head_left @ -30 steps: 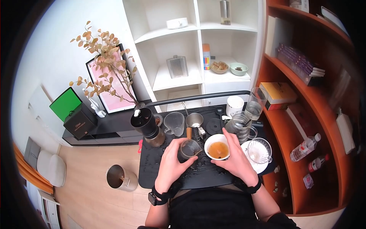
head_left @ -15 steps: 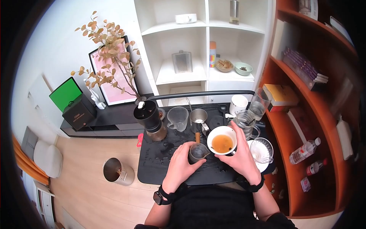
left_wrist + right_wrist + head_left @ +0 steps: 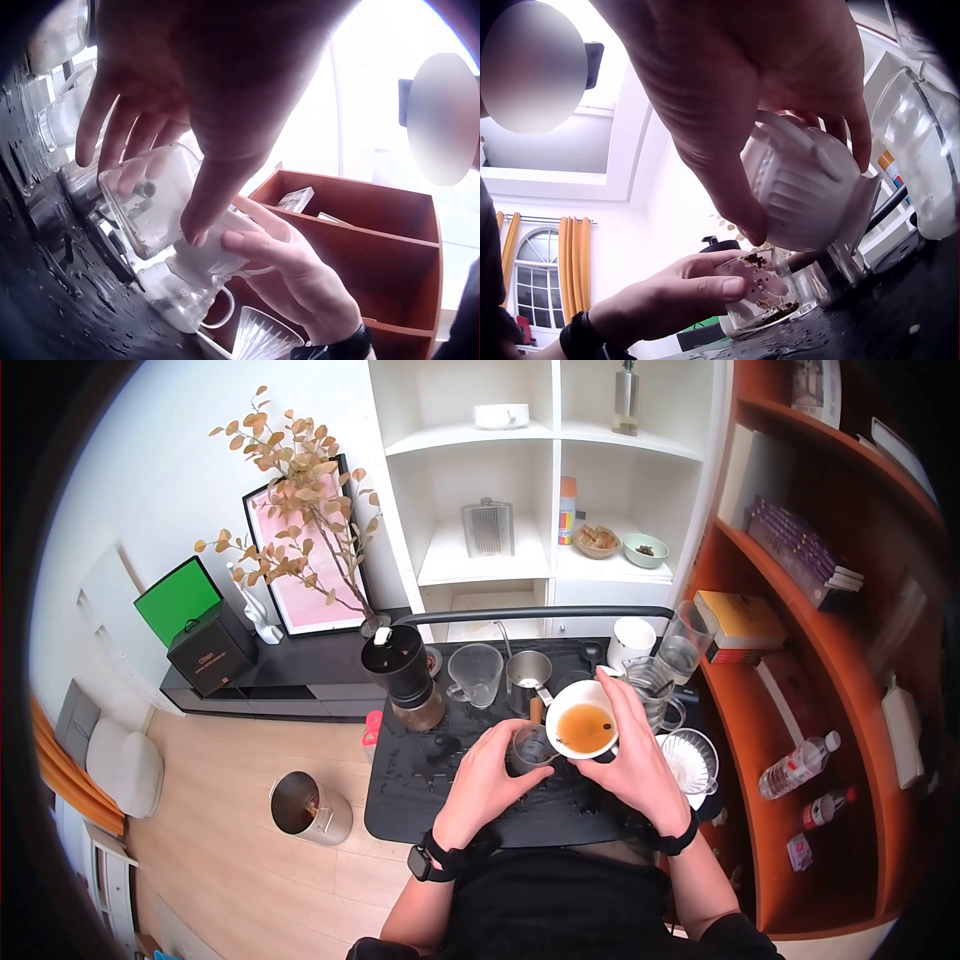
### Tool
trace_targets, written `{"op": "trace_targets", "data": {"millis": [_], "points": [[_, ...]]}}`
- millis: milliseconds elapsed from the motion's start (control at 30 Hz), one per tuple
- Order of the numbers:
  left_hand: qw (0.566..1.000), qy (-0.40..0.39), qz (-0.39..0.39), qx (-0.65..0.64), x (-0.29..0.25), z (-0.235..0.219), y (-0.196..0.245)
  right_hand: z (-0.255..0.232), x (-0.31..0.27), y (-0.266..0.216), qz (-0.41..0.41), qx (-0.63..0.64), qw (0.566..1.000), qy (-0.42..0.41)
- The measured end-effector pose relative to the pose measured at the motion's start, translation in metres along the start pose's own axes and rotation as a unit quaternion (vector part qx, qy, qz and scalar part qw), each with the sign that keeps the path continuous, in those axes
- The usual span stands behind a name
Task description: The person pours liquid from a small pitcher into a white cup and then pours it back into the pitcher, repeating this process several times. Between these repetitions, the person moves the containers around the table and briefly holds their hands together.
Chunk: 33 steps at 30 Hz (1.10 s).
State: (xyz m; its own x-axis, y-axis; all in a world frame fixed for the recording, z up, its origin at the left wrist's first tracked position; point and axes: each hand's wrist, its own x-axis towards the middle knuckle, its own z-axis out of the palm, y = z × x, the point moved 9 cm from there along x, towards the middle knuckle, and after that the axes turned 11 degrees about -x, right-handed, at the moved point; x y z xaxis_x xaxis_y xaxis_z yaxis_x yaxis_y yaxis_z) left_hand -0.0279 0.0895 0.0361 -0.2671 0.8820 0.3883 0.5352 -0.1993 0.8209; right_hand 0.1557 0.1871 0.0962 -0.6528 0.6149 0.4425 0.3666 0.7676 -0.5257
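My left hand grips a small clear glass jug with a wooden handle, low over the wet black tray table. In the right wrist view, dark bits cling inside this glass jug. My right hand holds a white cup of amber liquid with a few dark specks, thumb and fingers around its sides. The cup tips left, its rim overlapping the glass jug in the head view. Fluting shows on the white cup in the right wrist view.
Behind the hands stand a coffee grinder, a glass mug, a metal cup and a white mug. To the right are a glass pitcher and a ribbed clear dripper. A metal bin stands on the floor.
The white cup has come left to the glass jug, and its rim now overlaps the jug. Both hands are still gripping the same things. The head view has shifted slightly.
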Motion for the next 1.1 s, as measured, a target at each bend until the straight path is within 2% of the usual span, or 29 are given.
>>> {"op": "trace_targets", "data": {"millis": [233, 500, 567, 1100], "points": [[1.0, -0.004, -0.011, -0.016, 0.001, 0.001, 0.007, -0.003, 0.002, 0.0, -0.001, -0.021, 1.0, 0.005], [1.0, -0.001, -0.017, -0.01, -0.002, 0.008, 0.006, -0.007, 0.005, -0.019, -0.051, -0.073, 0.996, 0.016], [1.0, 0.011, 0.003, -0.001, -0.003, 0.008, 0.004, -0.006, 0.005, -0.02, -0.057, -0.077, 0.995, 0.017], [0.999, 0.008, -0.034, -0.016, -0.007, 0.013, 0.005, 0.001, 0.002, -0.03, -0.094, -0.13, 0.987, 0.012]]}}
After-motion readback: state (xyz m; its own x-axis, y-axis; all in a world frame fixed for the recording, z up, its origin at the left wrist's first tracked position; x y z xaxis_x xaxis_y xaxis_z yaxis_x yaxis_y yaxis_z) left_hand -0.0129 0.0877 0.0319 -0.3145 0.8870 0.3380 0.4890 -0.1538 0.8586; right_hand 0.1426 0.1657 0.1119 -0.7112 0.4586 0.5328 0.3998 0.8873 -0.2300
